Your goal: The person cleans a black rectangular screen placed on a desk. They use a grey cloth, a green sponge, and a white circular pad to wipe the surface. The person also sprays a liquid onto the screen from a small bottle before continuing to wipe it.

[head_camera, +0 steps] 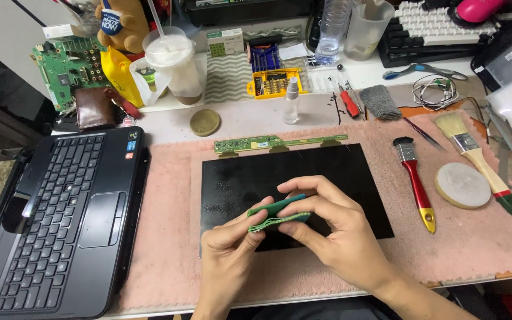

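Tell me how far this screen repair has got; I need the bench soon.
Done: the black display panel lies bare on the pink mat, its green driver strip exposed. In hand: left hand and right hand fold a green cloth. Left: the laptop lies open without the panel fitted.

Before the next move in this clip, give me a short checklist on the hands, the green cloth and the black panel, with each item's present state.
1. Green folded cloth held by both hands: ok, left hand and right hand pinch it.
2. Cloth clear of the black panel: cannot tell, it sits over the panel's lower part.
3. Panel lying flat on the pink mat: ok.
4. Green circuit strip at the panel's top edge: ok, attached by tabs.
5. Brushes within reach: ok, red-handled brush lies right of the panel.
6. Laptop off the panel: ok.
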